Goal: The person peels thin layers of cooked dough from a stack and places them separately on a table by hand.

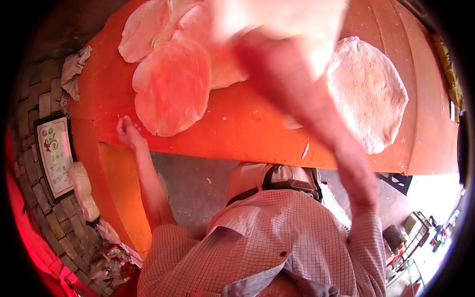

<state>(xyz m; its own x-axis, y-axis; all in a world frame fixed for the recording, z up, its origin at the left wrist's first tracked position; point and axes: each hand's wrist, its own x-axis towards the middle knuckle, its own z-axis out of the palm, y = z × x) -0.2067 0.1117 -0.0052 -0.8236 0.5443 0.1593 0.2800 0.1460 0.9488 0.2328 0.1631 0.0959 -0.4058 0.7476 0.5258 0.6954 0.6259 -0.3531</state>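
Observation:
Several round, pale flatbreads lie on the orange-covered table (237,123). One flatbread (173,86) is near my left hand, overlapping others (146,29) behind it. A larger, browner flatbread (368,91) lies at the right. My right hand (262,54), smeared by motion, reaches across the table and grips a blurred pale flatbread (284,17) at the top of the view; the bread hides part of what lies behind it. Next to the table's near left edge, my left hand (129,132) is closed, its fingers curled, with nothing visible in them.
Small dough scraps (305,150) are scattered over the cover. A framed sign (54,156) leans by the brick paving (49,218) at the left, beside a pale rolled bundle (83,190). Plastic bags (106,270) lie lower left. A dark rack (418,232) stands lower right.

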